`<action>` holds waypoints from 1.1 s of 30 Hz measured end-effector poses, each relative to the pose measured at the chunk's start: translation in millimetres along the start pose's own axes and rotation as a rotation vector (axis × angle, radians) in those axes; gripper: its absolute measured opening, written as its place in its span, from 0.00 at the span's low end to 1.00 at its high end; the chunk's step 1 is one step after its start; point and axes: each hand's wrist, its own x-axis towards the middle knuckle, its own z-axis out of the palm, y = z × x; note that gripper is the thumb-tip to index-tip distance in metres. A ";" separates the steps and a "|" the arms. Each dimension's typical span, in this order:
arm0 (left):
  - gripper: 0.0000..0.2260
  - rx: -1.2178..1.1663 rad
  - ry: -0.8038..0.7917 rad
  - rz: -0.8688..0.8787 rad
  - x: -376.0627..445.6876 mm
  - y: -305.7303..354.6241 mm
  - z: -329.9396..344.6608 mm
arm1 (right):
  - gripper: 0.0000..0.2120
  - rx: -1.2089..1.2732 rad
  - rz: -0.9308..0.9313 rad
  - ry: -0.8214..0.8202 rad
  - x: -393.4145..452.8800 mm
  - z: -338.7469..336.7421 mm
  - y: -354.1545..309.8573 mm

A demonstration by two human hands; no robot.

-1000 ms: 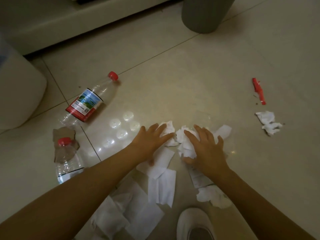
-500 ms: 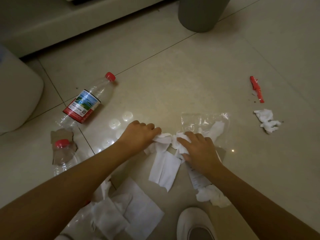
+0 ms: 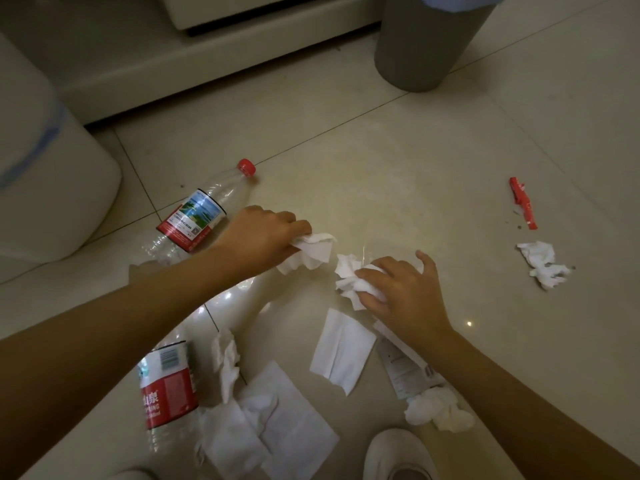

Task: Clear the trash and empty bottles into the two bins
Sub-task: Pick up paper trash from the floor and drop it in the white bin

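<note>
My left hand (image 3: 263, 237) grips a crumpled white tissue (image 3: 313, 249) just above the floor. My right hand (image 3: 401, 289) holds another tissue wad (image 3: 348, 280) together with a clear plastic wrapper. Flat tissues (image 3: 341, 351) and a pile of tissues (image 3: 277, 427) lie near me. An empty bottle with a red cap (image 3: 201, 213) lies behind my left hand. A second bottle (image 3: 166, 389) lies under my left forearm. A grey bin (image 3: 422, 46) stands at the back and a white bin (image 3: 41, 188) at the left.
A red wrapper (image 3: 523, 202) and a crumpled tissue (image 3: 542, 263) lie at the right. Another wad (image 3: 438, 410) and a paper slip (image 3: 401, 368) lie by my white shoe (image 3: 398, 455). A white cabinet base runs along the back.
Both hands closed on the tissues they were pressing and lifted them apart. The camera drew closer and tilted up, bringing both bins further into view.
</note>
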 end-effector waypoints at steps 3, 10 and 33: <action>0.12 -0.001 0.043 -0.006 0.2 -6.7 -15.3 | 0.15 0.044 0.011 0.034 12.2 -10.6 -9.7; 0.10 0.077 0.057 -0.002 -9.7 -17.7 -49.2 | 0.14 0.140 0.002 0.047 47.4 -39.0 -32.5; 0.11 0.469 0.567 -0.290 -111.2 -137.0 -245.3 | 0.10 0.228 -0.399 0.367 244.0 -147.5 -202.0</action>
